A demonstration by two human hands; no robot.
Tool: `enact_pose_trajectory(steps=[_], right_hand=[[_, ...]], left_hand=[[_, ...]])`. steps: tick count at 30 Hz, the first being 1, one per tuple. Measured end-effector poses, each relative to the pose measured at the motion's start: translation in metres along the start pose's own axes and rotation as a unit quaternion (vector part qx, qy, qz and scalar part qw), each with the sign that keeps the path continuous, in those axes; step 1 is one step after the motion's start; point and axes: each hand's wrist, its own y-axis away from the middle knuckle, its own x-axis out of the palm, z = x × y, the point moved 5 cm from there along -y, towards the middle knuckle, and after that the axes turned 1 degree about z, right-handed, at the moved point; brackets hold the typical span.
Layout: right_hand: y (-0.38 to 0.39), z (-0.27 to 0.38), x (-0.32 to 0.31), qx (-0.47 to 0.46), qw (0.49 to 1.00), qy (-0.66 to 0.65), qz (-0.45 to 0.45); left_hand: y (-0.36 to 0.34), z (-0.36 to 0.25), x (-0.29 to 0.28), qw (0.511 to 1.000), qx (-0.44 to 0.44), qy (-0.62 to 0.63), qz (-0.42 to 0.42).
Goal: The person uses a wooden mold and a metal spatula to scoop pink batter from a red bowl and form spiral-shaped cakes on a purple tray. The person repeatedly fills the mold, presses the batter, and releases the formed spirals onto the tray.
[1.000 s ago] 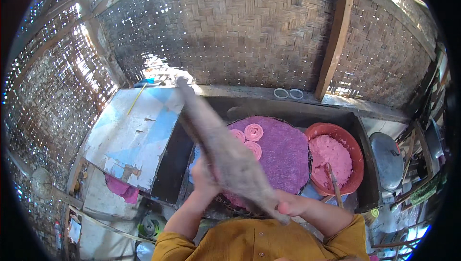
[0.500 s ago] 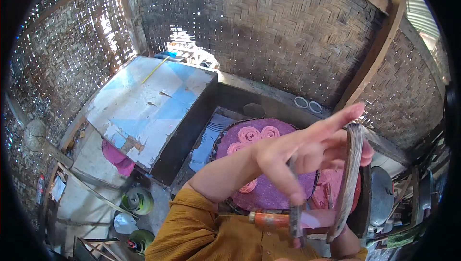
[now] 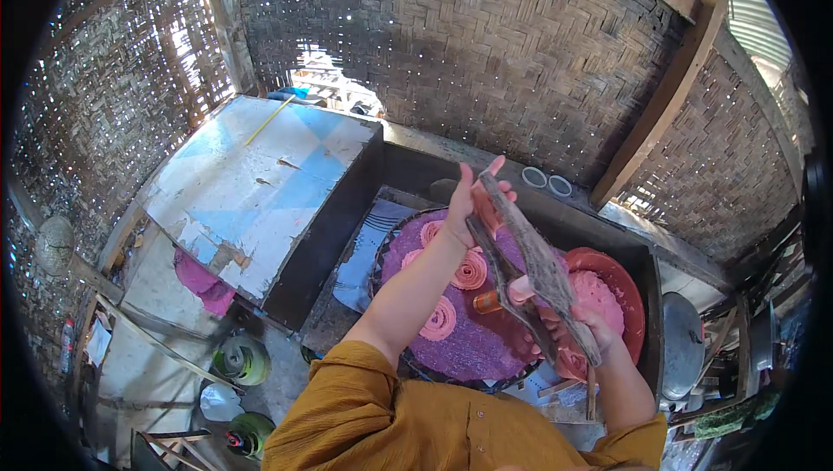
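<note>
Two long, grey-brown weathered wooden bars [image 3: 542, 267] slant between the hands above a round, dark-rimmed purple tray [image 3: 455, 356] bearing pink coiled swirls [image 3: 436, 319]; a small orange cylinder [image 3: 487, 302] sits by their middle. The left hand [image 3: 466, 208] touches the far ends, its grip loose, fingers partly spread; the right hand [image 3: 597, 330] meets the near ends, how tightly I cannot tell. The wood looks stiff, rough and fairly weighty, best held by its tapered ends.
</note>
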Motion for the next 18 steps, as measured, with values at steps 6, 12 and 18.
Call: enact_pose_trajectory(steps=[6, 12, 18], right_hand=[[-0.001, -0.006, -0.005, 0.038, 0.998, 0.027, -0.029], [0.025, 0.03, 0.034, 0.01, 0.993, 0.107, -0.039], [0.025, 0.019, 0.007, 0.032, 0.983, 0.17, -0.053]], left_hand=[[0.015, -0.006, -0.001, 0.997, 0.009, 0.047, 0.067], [0.017, 0.001, 0.021, 0.997, 0.034, 0.02, 0.06], [0.013, -0.013, 0.048, 0.994, 0.056, -0.006, 0.09]])
